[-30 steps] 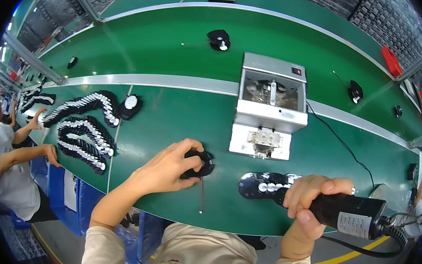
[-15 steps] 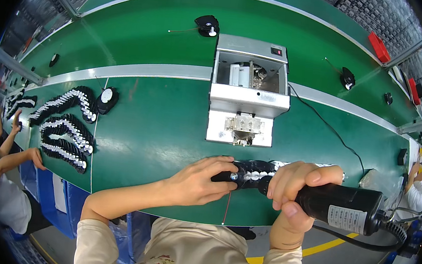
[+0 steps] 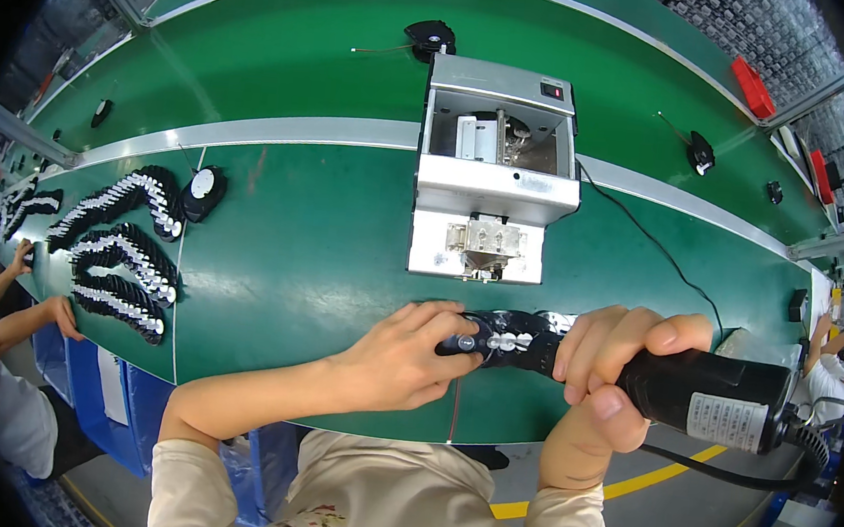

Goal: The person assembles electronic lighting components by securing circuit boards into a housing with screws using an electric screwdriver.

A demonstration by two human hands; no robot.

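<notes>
My right hand [image 3: 614, 366] is wrapped round a black electric screwdriver [image 3: 707, 394], which lies nearly level with its cable end to the right. Its tip is hidden behind my fingers and the black parts. With fingers and thumb, my left hand [image 3: 409, 355] grips a small black plastic part [image 3: 463, 343] near the bench's front edge. A thin red wire [image 3: 456, 407] hangs below that part. Between my hands runs a row of black parts with white pieces [image 3: 509, 341], partly covered by the right hand.
A silver screw feeder [image 3: 497, 185] stands behind my hands, its black cord [image 3: 649, 245] running right. Rows of black-and-white parts [image 3: 126, 263] lie at left, beside a single part [image 3: 203, 191]. Other people's hands [image 3: 61, 315] show at the left edge. A clear plastic bag [image 3: 761, 348] lies at right.
My right hand and the screwdriver have shifted right, away from the left hand. My left hand has moved slightly right, still gripping the black part. The view has tilted a little.
</notes>
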